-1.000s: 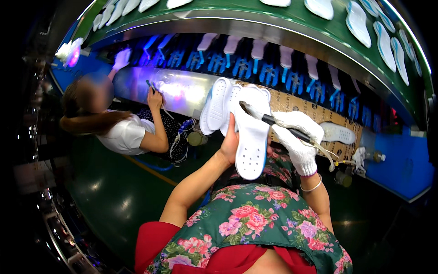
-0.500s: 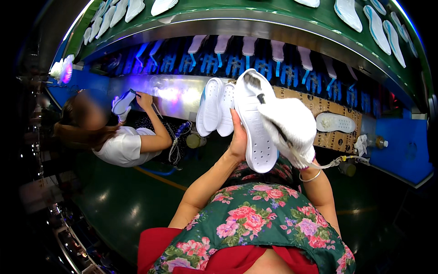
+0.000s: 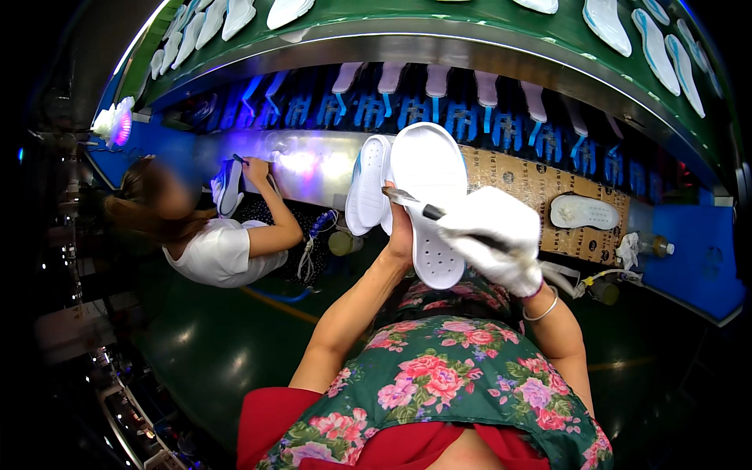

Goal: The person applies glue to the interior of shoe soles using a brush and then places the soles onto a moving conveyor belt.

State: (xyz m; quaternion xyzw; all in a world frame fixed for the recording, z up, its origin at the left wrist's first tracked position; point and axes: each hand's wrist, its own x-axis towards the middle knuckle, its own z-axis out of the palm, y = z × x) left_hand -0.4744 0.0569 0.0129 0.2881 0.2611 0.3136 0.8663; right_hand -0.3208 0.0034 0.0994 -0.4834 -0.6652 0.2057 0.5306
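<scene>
A white shoe sole (image 3: 427, 164) stands upright before me, its wide end up and its hole-dotted end down. My bare left hand (image 3: 401, 231) grips it along the left edge. In a white knit glove, my right hand (image 3: 497, 235) is closed around a brush (image 3: 432, 212) with a dark handle. The brush's tip lies across the sole at its left edge, close to my left fingers; whether it touches cannot be made out. A pale tube (image 3: 562, 280) runs by the right wrist. Behind the left hand, more white soles (image 3: 374, 176) lean together.
A brown cardboard sheet (image 3: 509, 176) bears a single sole (image 3: 583, 212) on the right. Beyond it, pinkish insole-shaped pieces hang on a rack of blue holders (image 3: 470, 121). Above runs a green belt (image 3: 439, 17) with white soles. At left, a co-worker (image 3: 227, 235) handles another sole.
The brush has swung from the sole's top down to its left edge, and my right hand has turned with it. The sole's upper face now shows more fully. The co-worker's sole has moved lower.
</scene>
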